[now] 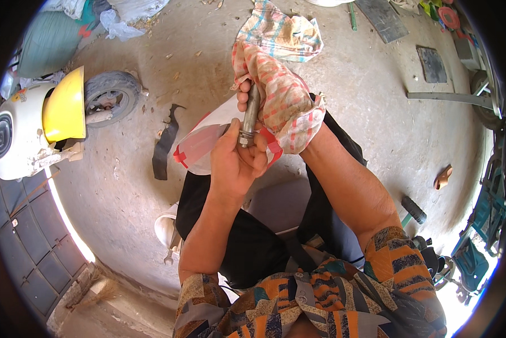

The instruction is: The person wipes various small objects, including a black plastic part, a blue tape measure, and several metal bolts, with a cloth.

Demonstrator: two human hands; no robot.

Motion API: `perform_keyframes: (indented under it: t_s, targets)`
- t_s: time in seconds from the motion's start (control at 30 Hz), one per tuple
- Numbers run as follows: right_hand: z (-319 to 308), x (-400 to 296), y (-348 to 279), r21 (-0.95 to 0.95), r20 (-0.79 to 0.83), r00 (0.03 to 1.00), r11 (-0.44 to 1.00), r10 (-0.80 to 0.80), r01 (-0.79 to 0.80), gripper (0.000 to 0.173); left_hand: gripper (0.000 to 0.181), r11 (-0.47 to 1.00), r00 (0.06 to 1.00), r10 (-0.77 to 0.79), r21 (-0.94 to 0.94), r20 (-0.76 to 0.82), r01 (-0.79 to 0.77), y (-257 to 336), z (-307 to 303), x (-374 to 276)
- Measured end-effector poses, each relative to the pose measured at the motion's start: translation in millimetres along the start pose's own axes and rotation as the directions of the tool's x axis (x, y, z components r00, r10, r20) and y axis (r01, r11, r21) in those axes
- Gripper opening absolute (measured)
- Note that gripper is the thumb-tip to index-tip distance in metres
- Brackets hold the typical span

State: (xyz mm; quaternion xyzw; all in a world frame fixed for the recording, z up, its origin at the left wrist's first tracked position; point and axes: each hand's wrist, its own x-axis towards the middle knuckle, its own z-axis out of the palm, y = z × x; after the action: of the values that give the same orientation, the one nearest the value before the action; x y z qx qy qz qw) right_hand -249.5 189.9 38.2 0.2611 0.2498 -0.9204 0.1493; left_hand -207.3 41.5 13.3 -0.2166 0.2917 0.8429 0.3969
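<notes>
A metal rod (249, 110) with a bolt-like lower end is held upright in the picture between both hands. My left hand (237, 156) grips its lower end with thumb and fingers. Around the upper part close the fingers of my right hand (243, 96), which is mostly hidden under a red-and-white checked cloth (278, 93). This cloth drapes over the wrist. Beyond it a blue-and-yellow checked cloth (286, 36) touches it at the top. Behind the hands lies a translucent white bag with red edges (202, 145), over the person's lap.
A wheel (113, 99) and a white-and-yellow machine part (65, 110) stand at left. A black rubber strip (166, 148) lies on the concrete floor. By the left leg are a white bucket (162, 226) and a wrench (170, 253). A flat metal bar (447, 98) extends at right.
</notes>
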Motion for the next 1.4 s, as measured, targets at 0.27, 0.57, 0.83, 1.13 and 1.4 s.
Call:
perform_keyframes:
  t_s: [0.27, 0.57, 0.83, 1.13, 1.4]
  targets:
    - [-7, 15, 1, -0.045, -0.097, 0.995, 0.999, 0.015, -0.020, 0.020, 0.032, 0.942, 0.950, 0.240, 0.285, -0.197, -0.179, -6, 16, -2]
    - [7, -3, -7, -0.135, -0.068, 0.994, 0.988, -0.089, 0.080, 0.018, 0.036, 0.995, 0.994, -0.104, 0.004, 0.044, 0.104, -2, -4, -4]
    - [-7, 8, -2, -0.125, -0.055, 0.995, 0.990, -0.078, 0.071, 0.020, 0.030, 0.955, 0.980, 0.144, 0.277, -0.135, -0.102, -8, 6, 0]
    - [-2, 4, -5, -0.118, -0.126, 0.990, 0.992, -0.067, 0.053, 0.020, 0.039, 0.991, 0.994, -0.108, 0.071, -0.030, 0.110, -1, 2, -4]
    - [-20, 12, 5, -0.046, -0.035, 0.999, 0.998, -0.033, 0.031, 0.019, 0.025, 0.912, 0.972, 0.196, 0.388, -0.126, -0.134, -8, 9, 0]
